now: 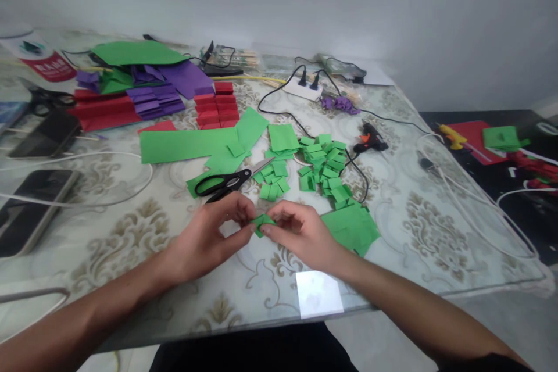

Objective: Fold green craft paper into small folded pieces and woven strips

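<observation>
small green paper piece between both hands, pinched from either side

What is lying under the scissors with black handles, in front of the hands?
Beneath the handles of the scissors, part of a green paper piece can be seen. Whatever the scissors cover directly is hidden, so how far this paper continues cannot be told.

Dim, greyish light — one bright white patch on the table — slight overall softness.
</observation>
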The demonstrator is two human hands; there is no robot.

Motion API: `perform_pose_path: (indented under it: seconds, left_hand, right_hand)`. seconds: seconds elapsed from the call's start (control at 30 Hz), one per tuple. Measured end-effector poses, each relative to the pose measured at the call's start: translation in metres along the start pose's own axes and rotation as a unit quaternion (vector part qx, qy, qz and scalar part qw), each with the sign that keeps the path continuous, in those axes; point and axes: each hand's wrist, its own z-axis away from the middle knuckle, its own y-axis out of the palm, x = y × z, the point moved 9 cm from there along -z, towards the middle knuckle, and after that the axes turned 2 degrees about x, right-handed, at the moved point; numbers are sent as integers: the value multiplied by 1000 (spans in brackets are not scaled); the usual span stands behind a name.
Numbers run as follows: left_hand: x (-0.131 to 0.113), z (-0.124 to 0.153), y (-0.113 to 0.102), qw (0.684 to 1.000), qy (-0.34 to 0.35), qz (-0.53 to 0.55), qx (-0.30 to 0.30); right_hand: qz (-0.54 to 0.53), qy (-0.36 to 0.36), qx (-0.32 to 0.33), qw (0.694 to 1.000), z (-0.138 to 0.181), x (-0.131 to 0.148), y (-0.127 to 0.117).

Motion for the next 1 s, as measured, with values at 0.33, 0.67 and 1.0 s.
perform_pose_path:
  seconds: [0.33,0.67,1.0]
  left_hand:
    - [11,3,11,998,-37,-34,34]
    - [9,2,10,999,-37,-14,29]
    - [12,4,13,996,-66,38,44]
  right_hand:
    - [-20,-22,-14,999,1,4,0]
    - [-79,-11,-74,994,-1,-2,-13]
    - [-128,45,-39,990,-5,-9,-8]
